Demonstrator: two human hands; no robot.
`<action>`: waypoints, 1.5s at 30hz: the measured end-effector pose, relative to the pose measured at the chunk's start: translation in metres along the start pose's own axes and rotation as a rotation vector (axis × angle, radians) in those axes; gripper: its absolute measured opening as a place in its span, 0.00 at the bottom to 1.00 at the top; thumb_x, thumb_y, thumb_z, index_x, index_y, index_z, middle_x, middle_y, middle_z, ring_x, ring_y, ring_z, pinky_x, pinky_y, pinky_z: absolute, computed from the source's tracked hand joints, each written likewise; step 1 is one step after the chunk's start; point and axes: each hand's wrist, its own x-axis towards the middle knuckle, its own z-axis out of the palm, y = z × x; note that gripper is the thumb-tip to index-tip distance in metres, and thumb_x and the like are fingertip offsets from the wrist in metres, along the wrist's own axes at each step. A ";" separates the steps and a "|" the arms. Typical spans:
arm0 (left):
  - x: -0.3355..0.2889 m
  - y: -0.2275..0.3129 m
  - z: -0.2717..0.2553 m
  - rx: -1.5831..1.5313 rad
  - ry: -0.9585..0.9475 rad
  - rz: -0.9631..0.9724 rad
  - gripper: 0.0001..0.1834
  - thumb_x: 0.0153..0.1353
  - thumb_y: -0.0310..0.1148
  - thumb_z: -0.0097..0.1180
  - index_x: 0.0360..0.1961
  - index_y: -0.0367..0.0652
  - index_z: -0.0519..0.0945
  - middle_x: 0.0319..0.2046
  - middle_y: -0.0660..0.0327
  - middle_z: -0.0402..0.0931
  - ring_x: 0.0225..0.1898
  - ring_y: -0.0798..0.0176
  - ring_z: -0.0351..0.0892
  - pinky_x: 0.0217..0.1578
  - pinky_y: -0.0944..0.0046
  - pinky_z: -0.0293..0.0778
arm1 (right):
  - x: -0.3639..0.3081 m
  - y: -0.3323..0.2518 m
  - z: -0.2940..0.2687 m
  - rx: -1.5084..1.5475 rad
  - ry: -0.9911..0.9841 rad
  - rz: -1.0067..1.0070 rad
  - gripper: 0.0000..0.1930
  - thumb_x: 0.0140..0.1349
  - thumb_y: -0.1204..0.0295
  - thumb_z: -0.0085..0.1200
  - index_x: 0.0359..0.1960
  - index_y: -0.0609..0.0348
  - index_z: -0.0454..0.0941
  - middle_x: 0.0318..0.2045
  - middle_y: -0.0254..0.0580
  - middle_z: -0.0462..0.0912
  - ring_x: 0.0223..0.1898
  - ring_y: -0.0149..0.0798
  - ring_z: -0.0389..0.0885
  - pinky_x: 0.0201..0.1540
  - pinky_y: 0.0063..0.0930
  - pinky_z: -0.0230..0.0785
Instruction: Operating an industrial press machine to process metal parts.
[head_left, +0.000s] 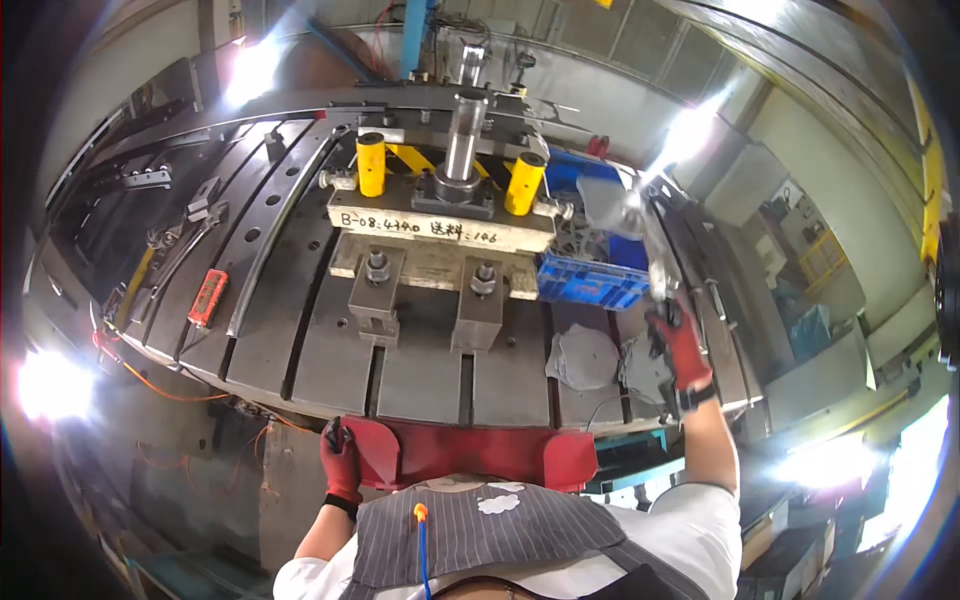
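My right hand point(683, 350), in a red and black glove, is closed round the lower end of a long silvery tool point(658, 265), smeared by motion. The tool reaches up beside a blue crate point(592, 284); a pale flat piece point(600, 203) shows near its far end, though I cannot tell whether they touch. Inside the crate lie grey metal parts. Flat grey metal plates point(582, 358) rest on the table left of this hand, with more plates point(643, 368) partly behind it. My left hand point(341, 462), gloved alike, is curled at the left end of a red metal guard point(470, 450).
A die set point(440, 228) with yellow posts point(371, 165) and a steel shaft point(464, 140) stands mid-table, clamped by bolted blocks point(376, 295). On the slotted steel table point(420, 385), a red box point(208, 298) and wrenches point(185, 258) lie at left. An orange cable point(165, 390) hangs below.
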 end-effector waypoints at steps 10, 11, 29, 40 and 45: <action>0.005 0.004 0.003 -0.093 -0.126 0.003 0.14 0.57 0.22 0.45 0.46 0.34 0.66 0.42 0.60 0.69 0.44 0.68 0.68 0.47 0.70 0.63 | -0.178 0.232 0.004 -0.270 -0.150 0.322 0.30 0.48 0.64 0.58 0.52 0.64 0.63 0.37 0.43 0.77 0.36 0.38 0.75 0.37 0.30 0.68; 0.001 0.008 0.001 -0.074 -0.113 0.018 0.15 0.56 0.21 0.46 0.46 0.34 0.66 0.42 0.61 0.69 0.43 0.68 0.68 0.47 0.70 0.63 | -0.173 0.223 0.008 -0.004 -0.204 0.476 0.28 0.48 0.66 0.58 0.51 0.62 0.65 0.35 0.40 0.77 0.32 0.36 0.75 0.33 0.28 0.68; -0.003 -0.044 -0.057 0.583 -0.935 0.089 0.21 0.59 0.39 0.44 0.53 0.44 0.65 0.51 0.56 0.67 0.53 0.55 0.64 0.53 0.58 0.60 | -0.341 0.184 0.007 -0.167 -0.381 0.649 0.20 0.56 0.70 0.45 0.53 0.53 0.66 0.26 0.37 0.72 0.23 0.31 0.66 0.27 0.27 0.64; 0.016 -0.070 -0.067 1.258 -1.181 0.622 0.28 0.51 0.35 0.49 0.55 0.49 0.63 0.56 0.55 0.60 0.60 0.53 0.55 0.57 0.56 0.54 | -0.269 0.227 0.078 -0.723 -0.699 0.440 0.08 0.51 0.66 0.50 0.23 0.56 0.79 0.20 0.38 0.77 0.21 0.37 0.72 0.24 0.34 0.66; 0.018 -0.060 -0.060 1.236 -1.179 0.582 0.28 0.50 0.35 0.49 0.56 0.49 0.63 0.57 0.55 0.59 0.60 0.53 0.54 0.58 0.57 0.54 | -0.265 0.243 0.085 -0.939 -0.915 0.222 0.08 0.48 0.67 0.50 0.28 0.52 0.79 0.29 0.43 0.80 0.32 0.43 0.79 0.34 0.34 0.71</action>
